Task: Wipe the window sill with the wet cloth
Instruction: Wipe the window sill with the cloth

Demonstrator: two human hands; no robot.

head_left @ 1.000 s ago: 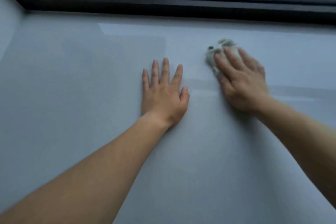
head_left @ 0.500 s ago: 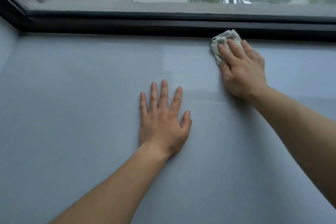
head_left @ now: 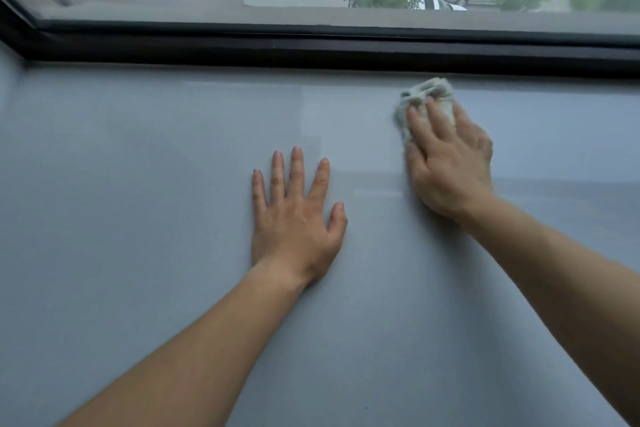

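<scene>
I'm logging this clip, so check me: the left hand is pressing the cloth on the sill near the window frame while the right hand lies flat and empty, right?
Not quite: the hands are swapped. In the head view the right hand presses the cloth on the sill near the window frame, while the left hand lies flat and empty.

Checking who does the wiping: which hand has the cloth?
The right hand, pressing the crumpled cloth near the window frame; the left hand lies flat and bare.
</scene>
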